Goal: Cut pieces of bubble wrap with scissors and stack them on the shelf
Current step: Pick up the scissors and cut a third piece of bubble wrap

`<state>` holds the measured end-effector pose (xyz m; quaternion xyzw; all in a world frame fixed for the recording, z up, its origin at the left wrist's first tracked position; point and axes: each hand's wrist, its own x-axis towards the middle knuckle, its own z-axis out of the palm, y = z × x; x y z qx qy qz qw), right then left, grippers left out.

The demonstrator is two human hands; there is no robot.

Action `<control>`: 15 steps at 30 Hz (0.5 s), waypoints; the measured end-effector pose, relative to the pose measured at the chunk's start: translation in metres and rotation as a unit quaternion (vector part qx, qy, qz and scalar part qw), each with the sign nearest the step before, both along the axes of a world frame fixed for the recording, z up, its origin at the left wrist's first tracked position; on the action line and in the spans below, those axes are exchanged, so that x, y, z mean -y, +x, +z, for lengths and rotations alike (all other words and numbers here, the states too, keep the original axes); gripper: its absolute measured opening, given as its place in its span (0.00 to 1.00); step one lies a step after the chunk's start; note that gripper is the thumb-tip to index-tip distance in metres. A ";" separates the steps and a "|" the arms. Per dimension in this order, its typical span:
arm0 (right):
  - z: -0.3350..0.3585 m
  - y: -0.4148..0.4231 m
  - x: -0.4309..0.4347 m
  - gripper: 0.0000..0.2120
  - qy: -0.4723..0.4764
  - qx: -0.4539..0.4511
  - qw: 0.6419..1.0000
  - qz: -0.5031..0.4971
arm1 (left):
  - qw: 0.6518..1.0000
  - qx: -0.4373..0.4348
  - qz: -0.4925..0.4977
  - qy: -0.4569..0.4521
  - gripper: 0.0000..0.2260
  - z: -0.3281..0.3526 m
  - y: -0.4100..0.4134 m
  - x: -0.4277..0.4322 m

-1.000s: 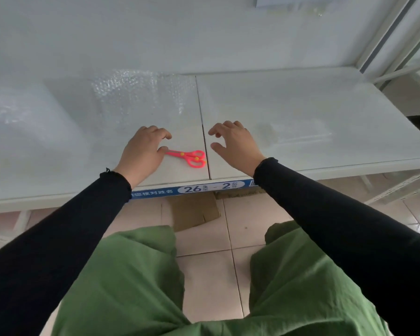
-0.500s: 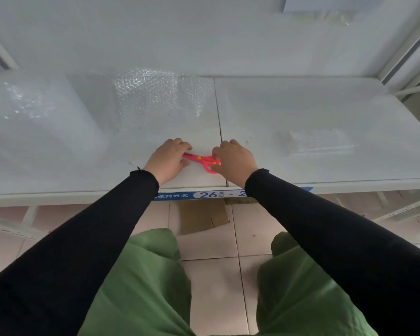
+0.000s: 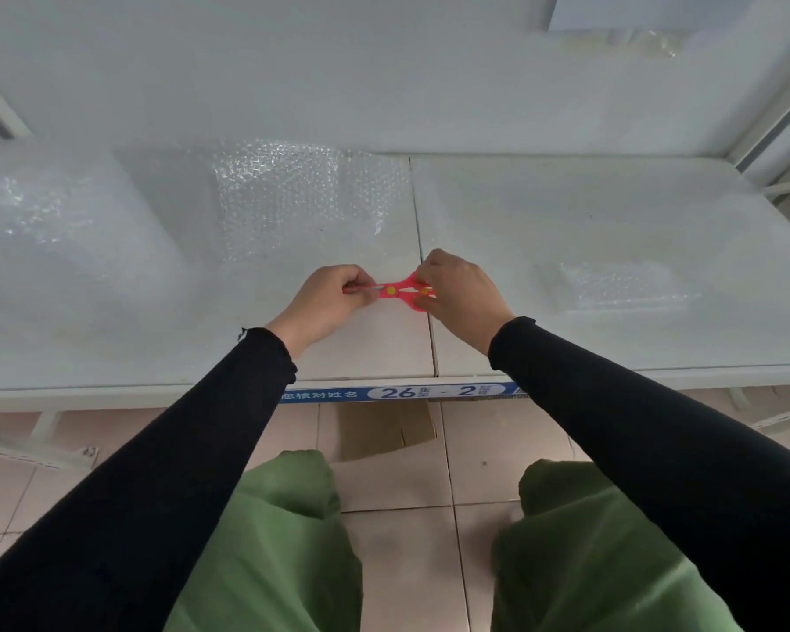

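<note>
Small red scissors (image 3: 400,290) with yellow dots are held between both hands just above the white shelf (image 3: 566,221). My left hand (image 3: 327,301) pinches the blade end. My right hand (image 3: 464,289) grips the handle end, with its fingers around the loops. A large sheet of bubble wrap (image 3: 293,198) lies spread on the shelf behind the hands and runs off to the left, where it bulges up (image 3: 33,230). A small stack of cut bubble wrap pieces (image 3: 612,289) lies flat on the shelf to the right of my right hand.
The shelf's front edge carries a blue label (image 3: 397,392) reading 26-2. A wall closes the back of the shelf, and a white upright post (image 3: 771,125) stands at the right. Below are a tiled floor and a piece of cardboard (image 3: 384,431).
The scissors lay on the shelf beside my left hand. Both hands closed in on them and lifted them, left on the blades and right on the handles.
</note>
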<state>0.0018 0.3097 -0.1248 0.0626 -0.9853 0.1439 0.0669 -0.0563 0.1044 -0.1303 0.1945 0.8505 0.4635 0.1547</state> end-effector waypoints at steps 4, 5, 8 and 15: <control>0.005 -0.025 -0.019 0.12 -0.108 -0.015 0.990 -0.084 | 0.989 -0.050 0.112 0.084 0.12 0.004 -0.011 0.002; 0.004 -0.035 -0.026 0.13 -0.142 -0.012 0.983 -0.116 | 0.984 -0.071 0.142 0.075 0.14 0.002 -0.016 0.007; -0.002 -0.065 -0.042 0.17 -0.184 0.007 0.965 -0.185 | 0.970 -0.141 0.193 -0.043 0.16 -0.013 -0.028 0.022; -0.024 -0.103 -0.043 0.18 -0.147 0.031 0.957 -0.246 | 0.928 -0.186 0.206 -0.249 0.17 -0.039 -0.047 0.034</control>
